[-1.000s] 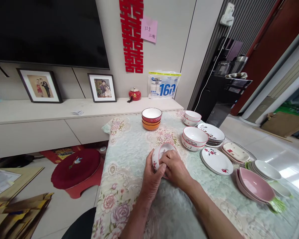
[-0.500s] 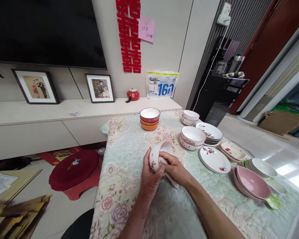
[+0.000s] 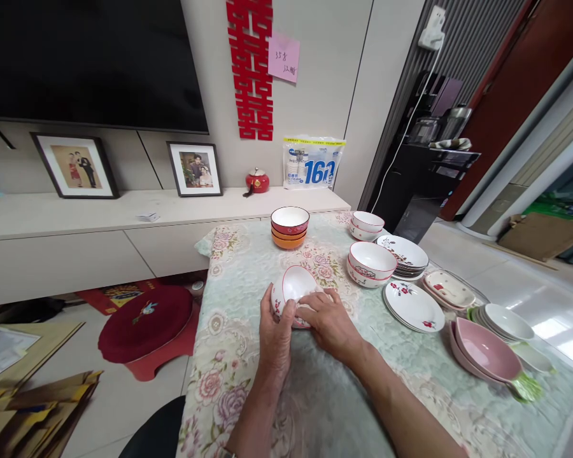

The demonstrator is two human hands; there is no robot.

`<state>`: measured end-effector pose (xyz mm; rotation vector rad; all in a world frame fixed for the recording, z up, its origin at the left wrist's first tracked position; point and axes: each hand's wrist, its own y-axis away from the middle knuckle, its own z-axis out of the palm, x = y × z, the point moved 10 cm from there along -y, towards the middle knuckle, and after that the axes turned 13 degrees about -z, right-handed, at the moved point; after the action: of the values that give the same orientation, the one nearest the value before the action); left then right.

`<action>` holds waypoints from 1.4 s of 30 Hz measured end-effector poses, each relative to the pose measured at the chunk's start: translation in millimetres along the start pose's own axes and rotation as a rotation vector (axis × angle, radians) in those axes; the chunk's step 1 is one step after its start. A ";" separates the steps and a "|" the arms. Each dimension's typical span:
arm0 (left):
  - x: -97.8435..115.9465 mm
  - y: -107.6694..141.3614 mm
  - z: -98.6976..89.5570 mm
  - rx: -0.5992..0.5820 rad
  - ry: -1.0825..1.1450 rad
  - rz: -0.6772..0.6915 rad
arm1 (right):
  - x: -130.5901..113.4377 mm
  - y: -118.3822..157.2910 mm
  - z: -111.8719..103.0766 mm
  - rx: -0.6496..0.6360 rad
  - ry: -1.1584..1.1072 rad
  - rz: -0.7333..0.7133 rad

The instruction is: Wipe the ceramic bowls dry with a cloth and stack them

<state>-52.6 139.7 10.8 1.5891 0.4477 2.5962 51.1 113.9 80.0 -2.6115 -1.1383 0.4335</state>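
Observation:
A white bowl with a red rim and small red flowers is held tilted above the flowered tablecloth, its opening turned up and toward me. My left hand grips its left side, thumb over the rim. The fingers of my right hand are bent over the bowl's right side and inside edge. A white cloth seems to be under those fingers, mostly hidden by them.
Stacked red and orange bowls stand behind my hands. To the right are white bowls, dark-rimmed plates, floral plates, rectangular dishes and pink leaf-handled bowls. A red stool stands left of the table.
The bowl has turned so its inside faces up toward me, and it has shifted slightly left. My right hand has moved over its near right edge; the cloth's hanging end no longer shows.

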 end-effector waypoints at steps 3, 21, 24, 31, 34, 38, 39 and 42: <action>-4.7 -0.3 2.7 -0.010 0.010 -0.007 | -1.6 -1.6 3.7 0.095 -0.157 -0.001; -1.2 6.0 13.2 -0.129 0.105 -0.050 | -5.6 -2.1 10.7 -0.024 -0.144 -0.038; -0.6 7.2 18.7 -0.162 0.083 -0.015 | 1.1 -0.2 9.4 0.035 -0.162 0.017; -2.8 10.9 21.7 -0.175 0.051 -0.005 | 10.8 1.3 3.4 0.374 -0.747 0.242; -3.1 11.0 17.0 -0.150 0.071 -0.026 | 0.9 -4.0 3.4 0.299 -0.779 0.177; -3.4 8.0 10.9 -0.119 0.062 -0.043 | -12.6 -6.9 5.5 0.076 -0.503 -0.029; -3.8 7.1 10.7 -0.117 0.058 -0.046 | -11.9 -5.7 7.1 0.032 -0.411 -0.056; -4.8 5.4 12.7 -0.124 0.059 -0.045 | -2.1 -0.9 8.6 -0.013 -0.174 -0.043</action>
<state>-38.7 136.2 13.5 1.4512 0.3158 2.5873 45.9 114.0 72.7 -2.5960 -1.2520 0.6573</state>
